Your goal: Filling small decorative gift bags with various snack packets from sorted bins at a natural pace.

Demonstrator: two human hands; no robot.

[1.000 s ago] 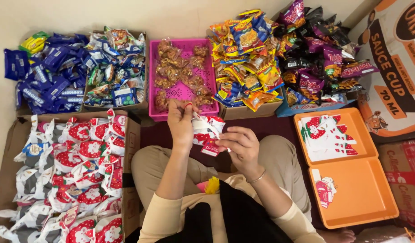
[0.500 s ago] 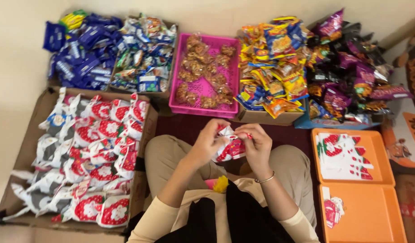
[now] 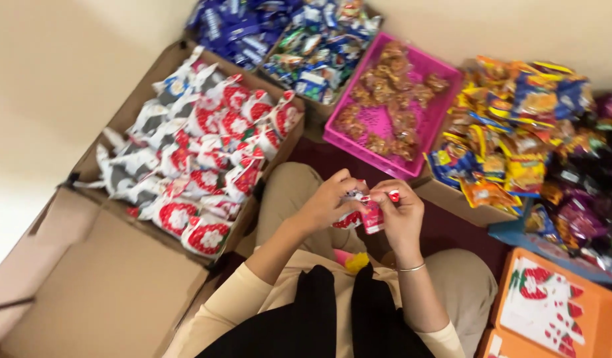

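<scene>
Head view: I see my left hand [image 3: 326, 202] and right hand [image 3: 402, 219] both pinched shut on one red-white packet [image 3: 367, 213]. It sits over my lap, near the pink tray [image 3: 445, 99].

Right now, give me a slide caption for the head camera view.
Both hands, left hand and right hand, hold a red-and-white packet over the lap, between a cardboard box and a pink tray.

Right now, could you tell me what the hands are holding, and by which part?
Both the left hand and right hand pinch one small red-and-white packet at its upper edge, fingertips on either side.
</scene>
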